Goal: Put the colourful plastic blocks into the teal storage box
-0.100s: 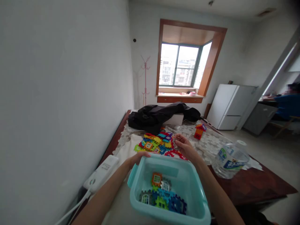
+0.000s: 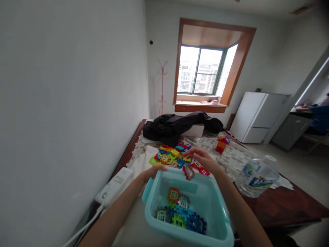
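Note:
In the head view, my left hand (image 2: pixel 154 170) is closed over the far left rim of a light teal plastic bin (image 2: pixel 164 226). Inside it lie several toothed building blocks in orange, grey, blue and green, some with window shapes. A red and grey block piece (image 2: pixel 189 171) is at the bin's far rim, apart from my fingers and seemingly dropping in. Just above it, my right hand (image 2: pixel 202 157) is open with its fingers stretched out, over the near right part of a colourful pile of blocks (image 2: pixel 166 157).
A clear plastic bottle (image 2: pixel 258 176) stands on the right of the table. An orange and purple block tower (image 2: pixel 222 144) is farther back. Black cloth (image 2: pixel 167 127) lies at the far end, and a white power strip (image 2: pixel 114 185) at left. A person in blue is at far right.
My right hand has let go of the red and grey piece, which is now at the bin's far rim. The whole view has shifted slightly.

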The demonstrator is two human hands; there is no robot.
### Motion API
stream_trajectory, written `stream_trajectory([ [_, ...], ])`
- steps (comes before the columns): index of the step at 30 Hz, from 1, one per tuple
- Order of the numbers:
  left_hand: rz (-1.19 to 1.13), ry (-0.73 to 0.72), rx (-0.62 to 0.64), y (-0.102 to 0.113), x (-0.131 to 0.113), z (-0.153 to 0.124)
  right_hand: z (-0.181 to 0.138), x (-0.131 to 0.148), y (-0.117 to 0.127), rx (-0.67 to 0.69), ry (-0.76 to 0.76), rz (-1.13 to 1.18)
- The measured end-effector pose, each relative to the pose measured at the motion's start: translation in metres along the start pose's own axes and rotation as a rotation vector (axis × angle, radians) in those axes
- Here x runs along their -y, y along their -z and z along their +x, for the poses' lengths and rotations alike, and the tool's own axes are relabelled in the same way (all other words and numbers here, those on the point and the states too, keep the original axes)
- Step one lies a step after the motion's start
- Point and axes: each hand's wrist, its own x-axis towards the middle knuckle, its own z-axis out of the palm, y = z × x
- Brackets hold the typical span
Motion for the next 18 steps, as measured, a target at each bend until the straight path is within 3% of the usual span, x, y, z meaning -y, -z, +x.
stream_trajectory([
  [4, -0.067, 0.042, 0.038, 0.003, 0.0, 0.004, 0.013, -0.024, 0.009, -0.107, -0.019, -0.588],
  [8, -0.076, 0.05, 0.038, 0.01, 0.003, 0.008, 0.007, -0.06, 0.012, -0.059, -0.105, -0.983],
  [11, -0.081, 0.046, 0.032, 0.014, 0.006, 0.01, 0.001, -0.074, 0.011, -0.015, -0.099, -1.081],
  [18, -0.07, 0.068, 0.08, 0.018, 0.007, 0.011, 0.0, -0.08, 0.018, -0.064, -0.11, -1.097],
])
